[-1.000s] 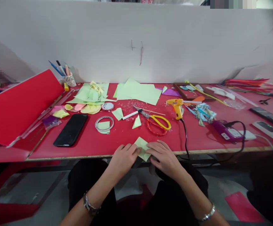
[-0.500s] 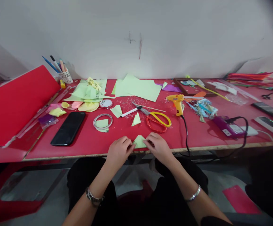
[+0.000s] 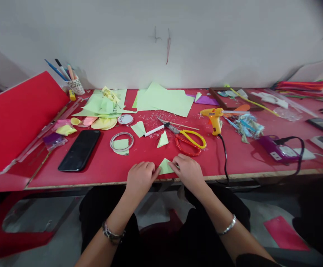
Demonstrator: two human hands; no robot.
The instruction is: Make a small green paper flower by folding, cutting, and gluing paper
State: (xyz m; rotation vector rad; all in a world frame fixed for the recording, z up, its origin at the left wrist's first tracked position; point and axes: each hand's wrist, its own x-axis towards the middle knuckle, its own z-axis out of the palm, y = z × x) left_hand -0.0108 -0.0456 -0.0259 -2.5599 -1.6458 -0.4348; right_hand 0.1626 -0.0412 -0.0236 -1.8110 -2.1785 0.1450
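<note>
A small folded light-green paper [image 3: 165, 166] lies near the table's front edge, its point facing away from me. My left hand [image 3: 141, 178], fingers curled, pins its left corner with the thumb. The right corner is pinched by my right hand [image 3: 188, 171], whose fingertips partly cover it. Just beyond stands a second small folded paper [image 3: 163, 139]. Around it lie scissors [image 3: 190, 140] with red and yellow handles, a white marker [image 3: 154, 130] with a black cap, a cut paper piece [image 3: 138, 129] and a tape roll [image 3: 121, 142] over another green piece.
A black phone [image 3: 79, 151] lies left, near a raised red board [image 3: 19, 115] and a pen cup [image 3: 76, 86]. Green sheets [image 3: 165, 98] are at the back. To the right are a yellow glue gun [image 3: 213, 118] with a cord, tassels [image 3: 247, 126] and a purple plug box [image 3: 278, 149].
My view has tilted and shifted slightly. The paper's top now shows a single point instead of a split tip, and my right fingers have shifted a little over its right side.
</note>
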